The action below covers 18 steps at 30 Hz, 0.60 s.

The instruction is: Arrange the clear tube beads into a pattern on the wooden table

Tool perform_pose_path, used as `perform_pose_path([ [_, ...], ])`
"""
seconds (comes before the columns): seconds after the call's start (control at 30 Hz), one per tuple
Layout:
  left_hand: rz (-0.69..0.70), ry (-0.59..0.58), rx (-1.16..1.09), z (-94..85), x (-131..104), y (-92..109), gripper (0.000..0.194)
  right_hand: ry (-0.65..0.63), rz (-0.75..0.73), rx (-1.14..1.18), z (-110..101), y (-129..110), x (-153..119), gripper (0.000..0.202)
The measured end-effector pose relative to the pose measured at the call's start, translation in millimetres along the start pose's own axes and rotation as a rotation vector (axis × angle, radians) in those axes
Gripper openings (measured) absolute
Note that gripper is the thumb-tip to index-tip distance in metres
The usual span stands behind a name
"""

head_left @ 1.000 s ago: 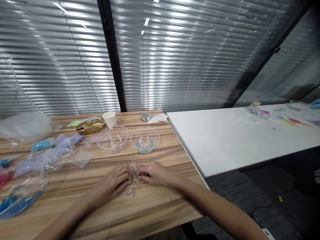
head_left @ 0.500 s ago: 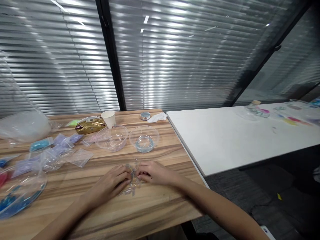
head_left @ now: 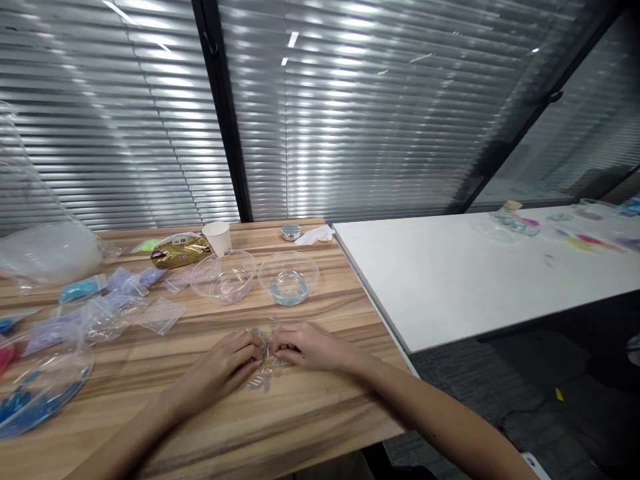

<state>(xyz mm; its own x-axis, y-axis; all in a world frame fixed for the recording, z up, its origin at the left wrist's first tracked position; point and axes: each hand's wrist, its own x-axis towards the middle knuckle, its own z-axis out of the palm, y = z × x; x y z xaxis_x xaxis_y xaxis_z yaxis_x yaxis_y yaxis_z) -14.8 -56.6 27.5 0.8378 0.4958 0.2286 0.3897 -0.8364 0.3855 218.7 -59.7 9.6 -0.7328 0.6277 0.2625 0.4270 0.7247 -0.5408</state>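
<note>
On a wood-grain counter (head_left: 320, 423), small clear pieces (head_left: 257, 382) lie between left hand (head_left: 225, 363) and right hand (head_left: 307, 347), both fingers curled, can't tell if pinching any; looks like close fingertip handling, next move likely needing fine finger control.

Your wood tbl (head_left: 330, 420) carries clr bits (head_left: 257, 381) in front of you. Beyond: clr bowl (head_left: 225, 275) & 2nd bowl (head_left: 269, 275) side by side, cup (head_left: 217, 239), gold pkt (head_left: 180, 252), silver tub (head_left: 291, 232), tissue (head_left: 315, 235). On your L: baggies (head_left: 123, 283), big bowl (head_left: 89, 373), plastic bag (head_left: 55, 257). Wht tbl (head_left: 430, 280) adjoins on your R w/ red/yellow items (head_left: 587, 239).
</note>
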Motion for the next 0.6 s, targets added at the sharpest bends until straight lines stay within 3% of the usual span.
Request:
perform_pose_path([
  [0.6,0.004,-0.019,0.008,1.8,-2.0,-2.5,0.018,-0.011,-0.001,0.009,-0.5,0.1,0.1,0.012],
])
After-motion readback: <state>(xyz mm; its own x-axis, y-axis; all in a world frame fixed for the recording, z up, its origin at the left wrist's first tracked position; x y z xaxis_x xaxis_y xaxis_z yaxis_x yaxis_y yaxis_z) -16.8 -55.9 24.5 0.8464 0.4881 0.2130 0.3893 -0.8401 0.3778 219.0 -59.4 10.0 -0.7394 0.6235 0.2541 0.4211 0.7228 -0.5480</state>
